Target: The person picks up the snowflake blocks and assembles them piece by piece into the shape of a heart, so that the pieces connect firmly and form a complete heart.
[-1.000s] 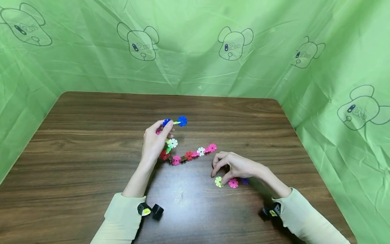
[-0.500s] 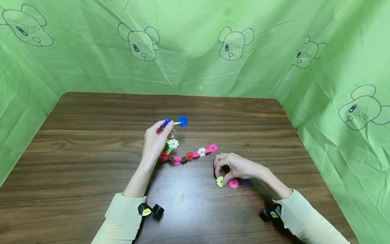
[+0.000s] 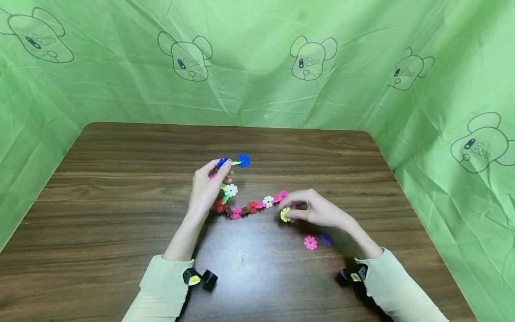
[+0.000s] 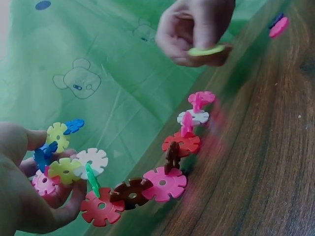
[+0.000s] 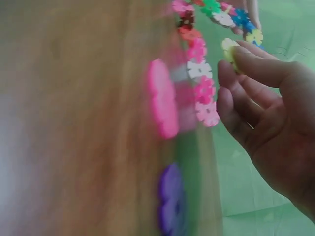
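Observation:
My left hand [image 3: 206, 185] grips one end of a chain of interlocked snowflake discs [image 4: 163, 184] in several colours. Past its thumb, a blue disc [image 3: 243, 161] sticks out at the chain's far end. From the hand, the chain curves down and to the right, to a pink disc [image 3: 283, 196]. Between thumb and fingers, my right hand [image 3: 318, 209] pinches a loose yellow snowflake disc [image 3: 285, 214], held above the table close to that pink end but apart from it. In the left wrist view this yellow disc [image 4: 205, 50] appears edge-on.
A loose pink disc [image 3: 310, 243] and a purple disc [image 3: 326, 239] lie on the wooden table [image 3: 100, 223], nearer me than the right hand. A green printed cloth [image 3: 249, 89] hangs behind and beside the table.
My right hand has lifted the yellow disc off the table and moved it away from me toward the chain's pink end. The left hand stays almost still with the chain.

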The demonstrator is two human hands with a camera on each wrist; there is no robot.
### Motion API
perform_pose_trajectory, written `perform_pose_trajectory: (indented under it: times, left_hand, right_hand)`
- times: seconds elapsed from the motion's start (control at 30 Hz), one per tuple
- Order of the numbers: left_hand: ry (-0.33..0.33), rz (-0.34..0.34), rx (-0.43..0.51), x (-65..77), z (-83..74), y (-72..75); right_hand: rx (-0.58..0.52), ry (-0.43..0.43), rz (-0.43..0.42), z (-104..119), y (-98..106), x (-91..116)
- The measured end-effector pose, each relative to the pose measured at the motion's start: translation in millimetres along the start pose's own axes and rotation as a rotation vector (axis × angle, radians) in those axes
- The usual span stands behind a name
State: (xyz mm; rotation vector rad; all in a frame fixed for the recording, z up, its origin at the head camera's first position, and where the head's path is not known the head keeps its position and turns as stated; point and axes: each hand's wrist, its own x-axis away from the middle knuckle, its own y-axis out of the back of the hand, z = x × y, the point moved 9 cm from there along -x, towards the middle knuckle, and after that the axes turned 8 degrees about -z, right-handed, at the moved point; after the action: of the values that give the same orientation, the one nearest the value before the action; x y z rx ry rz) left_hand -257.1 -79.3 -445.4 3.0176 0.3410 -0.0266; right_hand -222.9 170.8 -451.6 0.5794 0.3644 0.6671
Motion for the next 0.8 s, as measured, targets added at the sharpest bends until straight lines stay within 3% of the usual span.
perform_pose_trajectory:
  times: [0.2, 0.5, 0.67, 0.8]
  left_hand:
    - [-0.003, 0.03, 0.025, -1.9, -0.1, -4.0]
    - [0.028, 0.064, 0.045, -2.5, 2.7, -6.2]
    - [0.084, 0.094, 0.1, -1.1, 5.3, -8.9]
    - [0.083, 0.114, 0.118, 0.1, 3.7, -10.4]
  right_hand:
    - [-0.08, -0.005, -0.143, 9, 16, -18]
    - [-0.025, -0.058, -0.294, 18, 29, -41]
    - [-0.023, -0.024, -0.378, 26, 35, -50]
    - [-0.02, -0.003, -0.424, 29, 37, -54]
